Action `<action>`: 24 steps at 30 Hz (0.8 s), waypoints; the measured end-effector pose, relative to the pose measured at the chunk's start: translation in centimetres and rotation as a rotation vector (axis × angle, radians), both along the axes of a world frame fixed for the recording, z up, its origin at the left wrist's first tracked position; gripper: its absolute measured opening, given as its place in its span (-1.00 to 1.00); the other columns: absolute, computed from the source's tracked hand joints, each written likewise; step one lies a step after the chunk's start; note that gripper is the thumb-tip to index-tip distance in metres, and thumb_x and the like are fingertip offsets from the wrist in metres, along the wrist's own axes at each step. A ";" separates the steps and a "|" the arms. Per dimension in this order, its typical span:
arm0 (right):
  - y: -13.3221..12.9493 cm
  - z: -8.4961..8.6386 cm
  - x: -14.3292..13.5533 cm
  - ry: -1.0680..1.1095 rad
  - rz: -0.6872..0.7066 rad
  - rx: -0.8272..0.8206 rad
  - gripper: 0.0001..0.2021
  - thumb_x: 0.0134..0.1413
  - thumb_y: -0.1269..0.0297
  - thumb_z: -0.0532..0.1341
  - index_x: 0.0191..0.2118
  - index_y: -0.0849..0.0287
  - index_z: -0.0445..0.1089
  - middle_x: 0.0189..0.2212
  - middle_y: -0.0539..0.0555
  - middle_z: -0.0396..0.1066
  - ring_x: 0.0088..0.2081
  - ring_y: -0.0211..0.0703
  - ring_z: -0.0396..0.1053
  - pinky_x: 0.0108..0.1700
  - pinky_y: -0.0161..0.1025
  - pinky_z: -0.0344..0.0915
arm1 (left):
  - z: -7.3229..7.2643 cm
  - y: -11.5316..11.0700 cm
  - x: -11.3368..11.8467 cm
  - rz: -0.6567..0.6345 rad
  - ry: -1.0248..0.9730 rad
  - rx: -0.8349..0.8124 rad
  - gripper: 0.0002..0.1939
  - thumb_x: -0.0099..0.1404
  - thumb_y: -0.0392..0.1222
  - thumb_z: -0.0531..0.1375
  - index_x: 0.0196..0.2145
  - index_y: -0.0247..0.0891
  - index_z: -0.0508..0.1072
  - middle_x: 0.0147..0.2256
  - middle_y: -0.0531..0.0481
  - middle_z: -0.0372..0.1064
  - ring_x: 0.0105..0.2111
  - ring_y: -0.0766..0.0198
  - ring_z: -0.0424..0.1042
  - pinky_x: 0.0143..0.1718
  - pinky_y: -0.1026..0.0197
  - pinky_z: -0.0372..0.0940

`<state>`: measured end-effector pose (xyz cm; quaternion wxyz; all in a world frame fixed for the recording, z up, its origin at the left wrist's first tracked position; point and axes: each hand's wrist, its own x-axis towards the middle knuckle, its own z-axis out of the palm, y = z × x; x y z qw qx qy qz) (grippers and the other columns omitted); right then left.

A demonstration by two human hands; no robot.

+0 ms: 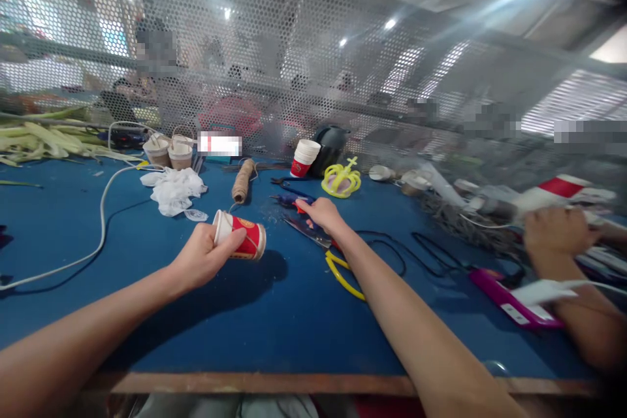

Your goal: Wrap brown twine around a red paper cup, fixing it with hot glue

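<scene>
My left hand (pixel 208 255) is closed around a red and white paper cup (pixel 252 238) tipped on its side above the table, with a strand of twine across it. My right hand (pixel 321 217) grips a blue glue gun (pixel 289 200) with an orange-red trigger; the fingers partly hide its body. Just below that hand lie scissors (pixel 345 277) with yellow handles, partly covered by my forearm. A roll of brown twine (pixel 243 181) rests beyond the cup. Behind the glue gun lies a dark blue-handled tool (pixel 294 187).
A crumpled white plastic bag (pixel 176 191), twine-wrapped cups (pixel 180 153), stacked paper cups (pixel 304 157) and a yellow crown-shaped piece (pixel 341 179) stand toward the perforated screen (pixel 274 65). At right, a co-worker's hand (pixel 558 232) is near a purple power strip (pixel 509 300). Cords cross the blue table (pixel 294 333).
</scene>
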<state>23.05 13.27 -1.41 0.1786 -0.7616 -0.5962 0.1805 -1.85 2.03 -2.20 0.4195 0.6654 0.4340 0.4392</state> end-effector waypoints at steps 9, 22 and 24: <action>-6.6 4.8 -6.1 0.131 0.584 0.150 -0.60 0.10 -0.01 -0.01 -0.34 0.18 0.42 -0.31 0.06 0.42 -0.26 -0.20 0.35 -0.21 -0.32 0.21 | 0.3 -0.5 0.2 -0.074 0.196 0.155 -0.61 0.21 -0.09 -0.02 -0.70 -0.30 0.18 -0.68 0.17 -0.07 -0.65 0.45 -0.07 -0.64 0.35 -0.07; -10.1 4.2 -9.2 0.711 0.611 0.048 -0.82 -0.15 0.24 0.25 -0.41 0.25 0.37 -0.45 0.02 0.38 -0.44 -0.29 0.29 -0.36 -0.31 0.25 | 1.1 -1.2 0.4 -0.267 0.316 0.256 -0.68 0.21 -0.11 0.03 -0.58 -0.33 0.39 -0.68 0.14 0.10 -0.66 0.46 0.01 -0.65 0.38 -0.03; -10.2 4.5 -8.8 0.710 0.597 0.085 -0.84 -0.16 0.24 0.26 -0.48 0.25 0.36 -0.54 -0.03 0.34 -0.51 -0.36 0.23 -0.43 -0.35 0.20 | 1.3 -1.3 0.4 -0.252 0.254 0.148 -0.66 0.18 -0.06 0.06 -0.60 -0.34 0.38 -0.69 0.15 0.07 -0.67 0.46 -0.02 -0.66 0.38 -0.05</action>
